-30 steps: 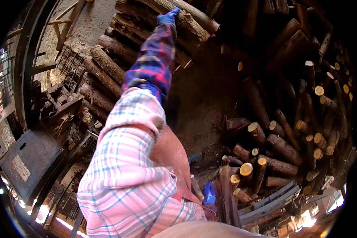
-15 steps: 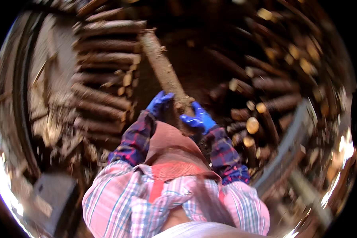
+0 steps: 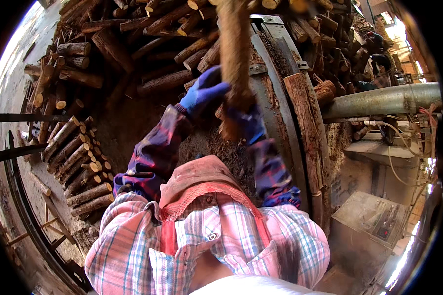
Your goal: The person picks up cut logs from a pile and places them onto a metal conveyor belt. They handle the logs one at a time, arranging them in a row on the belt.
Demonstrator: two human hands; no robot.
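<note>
Log (image 3: pixel 234 54) raised upright at twelve o'clock in the head view, blurred, lower end held between both gloved hands. Left hand (image 3: pixel 204 96) in a blue glove wrapped around the bark at eleven o'clock, fingers curled closed on it. Right hand (image 3: pixel 248 123) just below and to the right, also blue-gloved, closed on the butt of the same log. Dark plaid oversleeves over both forearms, pink checked shirt beneath. Stacked logs (image 3: pixel 79 162) at nine o'clock with cut ends showing; a larger heap (image 3: pixel 133 34) from ten to twelve. Curved metal frame (image 3: pixel 275 98) with a short upright billet (image 3: pixel 305 123) at one to three o'clock, grey pipe (image 3: pixel 384 101) at two, grey control box (image 3: pixel 369 221) at four. Another person's sleeve faint at one o'clock, too small to detail.

Best handled, judging from this grip, with hands spread a little farther apart along the bark, wrists firm, the heavy upper end kept clear of the frame and pipe, feet planted on the loose bark litter.
</note>
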